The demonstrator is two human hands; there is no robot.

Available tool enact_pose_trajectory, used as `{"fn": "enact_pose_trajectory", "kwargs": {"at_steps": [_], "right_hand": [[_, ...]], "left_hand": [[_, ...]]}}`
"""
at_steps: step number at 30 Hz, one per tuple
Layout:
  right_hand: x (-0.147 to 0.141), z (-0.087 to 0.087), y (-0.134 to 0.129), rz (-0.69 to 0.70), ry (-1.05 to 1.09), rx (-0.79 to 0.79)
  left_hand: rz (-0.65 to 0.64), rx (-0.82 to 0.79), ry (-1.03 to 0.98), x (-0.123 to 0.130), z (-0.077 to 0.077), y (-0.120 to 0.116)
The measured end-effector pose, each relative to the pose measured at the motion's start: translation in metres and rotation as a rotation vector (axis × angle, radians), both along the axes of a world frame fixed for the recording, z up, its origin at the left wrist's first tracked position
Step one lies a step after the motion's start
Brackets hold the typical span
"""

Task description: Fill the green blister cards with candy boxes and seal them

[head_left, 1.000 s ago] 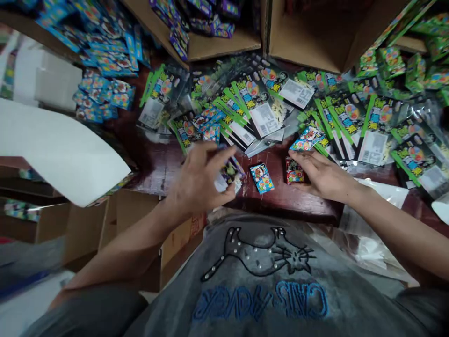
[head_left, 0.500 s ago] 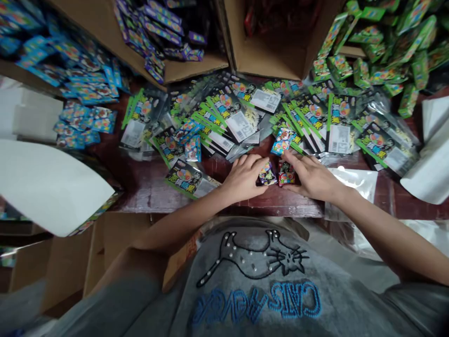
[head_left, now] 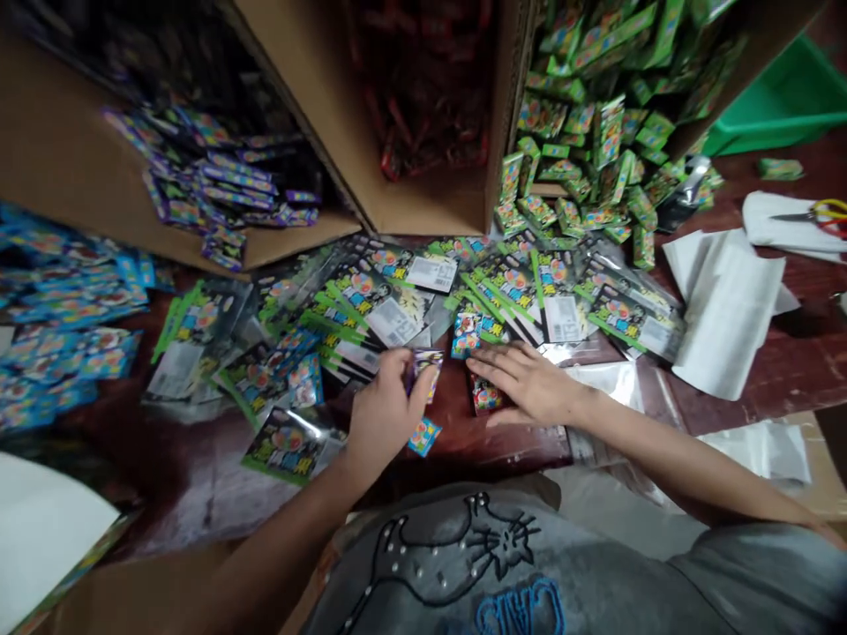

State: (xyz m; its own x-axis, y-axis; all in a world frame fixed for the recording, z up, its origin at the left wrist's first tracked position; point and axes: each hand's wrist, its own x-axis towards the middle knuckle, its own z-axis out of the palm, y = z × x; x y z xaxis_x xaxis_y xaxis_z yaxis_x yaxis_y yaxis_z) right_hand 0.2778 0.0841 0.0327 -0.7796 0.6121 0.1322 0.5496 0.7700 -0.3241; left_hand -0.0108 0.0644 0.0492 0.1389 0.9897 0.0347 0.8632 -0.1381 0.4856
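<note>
My left hand (head_left: 387, 419) is closed on a small purple candy packet (head_left: 427, 375), raised a little off the dark red table, thumb on its near side. Below that hand lies a small blue packet (head_left: 423, 437), partly covered by it. My right hand (head_left: 526, 384) lies with fingers stretched out over a red packet (head_left: 486, 397), which is half hidden under them. Another blue packet (head_left: 467, 335) rests just beyond the right fingertips, against printed plastic pouches (head_left: 506, 287).
Cardboard boxes hold purple packets (head_left: 231, 181), red packets (head_left: 430, 132) and green packets (head_left: 588, 159). Blue packets (head_left: 72, 362) are heaped at left. More pouches (head_left: 291, 445) spread across the table. White paper (head_left: 721, 309), scissors (head_left: 813, 216) and a green bin (head_left: 781, 97) are at right.
My view has turned right. The left hand has moved left, away from the right hand, with the purple packet lifted. The blue packet below it has come into view. Right fingers now lie flatter over the red packet.
</note>
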Motion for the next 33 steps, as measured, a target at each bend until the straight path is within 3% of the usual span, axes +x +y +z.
{"fn": "enact_pose_trajectory", "kwargs": {"at_steps": [3, 6, 7, 9, 11, 13, 15, 17, 20, 23, 25, 28, 31, 33], "right_hand": [[0.035, 0.017, 0.059, -0.216, 0.071, 0.124], [0.084, 0.024, 0.139, -0.697, -0.12, 0.248], [0.099, 0.024, 0.162, -0.776, -0.223, 0.233], [0.118, 0.022, 0.195, -0.808, -0.307, 0.185], [0.123, 0.024, 0.204, -0.777, -0.333, 0.154], [0.115, 0.032, 0.188, -0.751, -0.33, 0.178], [0.101, 0.046, 0.151, -0.707, -0.292, 0.241], [0.084, 0.061, 0.099, -0.596, -0.244, 0.311], [0.061, 0.076, 0.017, -0.27, -0.262, 0.255], [0.047, 0.074, -0.032, -0.096, -0.265, 0.186], [0.048, 0.065, -0.038, -0.001, -0.232, 0.124], [0.062, 0.042, -0.022, 0.077, -0.096, -0.01], [0.084, 0.019, 0.0, -0.003, 0.017, -0.062], [0.097, 0.011, 0.007, -0.075, -0.007, -0.035]], "left_hand": [[0.005, -0.103, -0.159, 0.0, 0.002, -0.004], [-0.068, -0.101, -0.117, 0.007, -0.006, -0.011], [-0.074, -0.077, -0.076, 0.011, -0.01, -0.014], [-0.068, -0.033, 0.006, 0.019, -0.016, -0.018], [-0.067, 0.006, 0.051, 0.024, -0.019, -0.023], [-0.06, 0.058, 0.07, 0.02, -0.016, -0.027], [-0.084, 0.11, 0.093, 0.001, -0.008, -0.033], [-0.2, 0.109, 0.133, -0.035, 0.004, -0.041], [-0.466, -0.003, 0.22, -0.1, 0.02, -0.055], [-0.6, -0.077, 0.313, -0.143, 0.024, -0.061], [-0.647, -0.048, 0.331, -0.144, 0.023, -0.056], [-0.693, 0.013, 0.327, -0.116, 0.023, -0.043], [-0.742, -0.001, 0.318, -0.094, 0.028, -0.032], [-0.751, -0.013, 0.291, -0.102, 0.03, -0.033]]}}
